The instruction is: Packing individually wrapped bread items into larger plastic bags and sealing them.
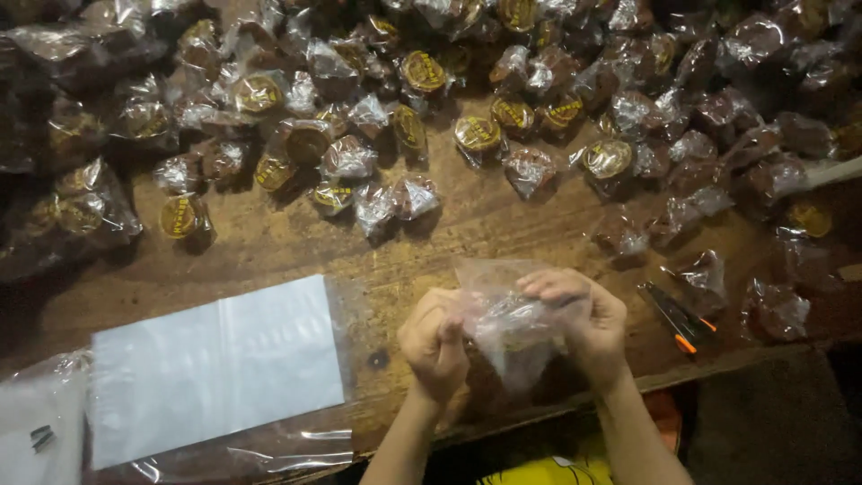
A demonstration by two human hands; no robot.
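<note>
1. The left hand [435, 341] and right hand [584, 319] both pinch 1 small clear plastic bag [507, 314], held just above the near edge of the wooden table [503, 224].
2. A bare strip of table lies between the hands and the heap of wrapped dark sweets [467, 99].
3. A flat stack of clear bags [215, 368] lies left, near the edge.
4. Orange-handled scissors [678, 319] lie just right of the right hand.

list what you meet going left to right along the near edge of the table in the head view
flat stack of clear bags → left hand → small clear bag pinched between both hands → right hand → orange-tipped tool → wrapped brown sweet
</note>
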